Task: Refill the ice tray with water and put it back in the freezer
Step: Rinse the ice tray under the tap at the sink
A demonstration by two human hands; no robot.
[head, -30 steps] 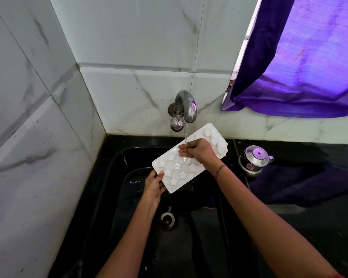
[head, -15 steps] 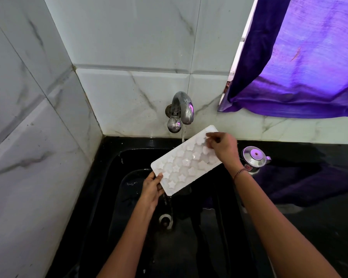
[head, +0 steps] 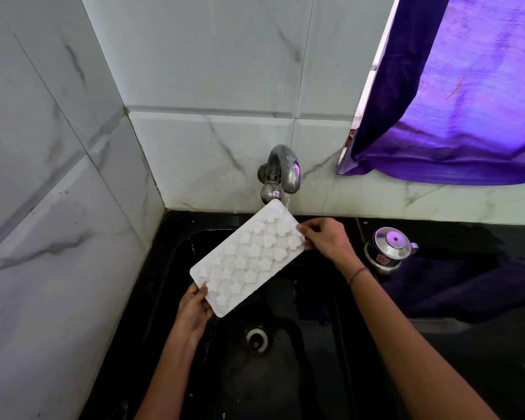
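White ice tray (head: 246, 256) tilted over black sink (head: 285, 374), far corner under running tap (head: 282, 172). Left hand (head: 194, 310) grips near corner; right hand (head: 325, 237) pinches far right edge.

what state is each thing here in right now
tap, running onto the tray's far end
tray, held over the sink, far end under the tap
left hand, grips the tray's near corner
right hand, pinches the tray's far right edge
sink, drain uncovered
kettle, upright on the counter, lid on
curtain, hanging, gap at its left edge
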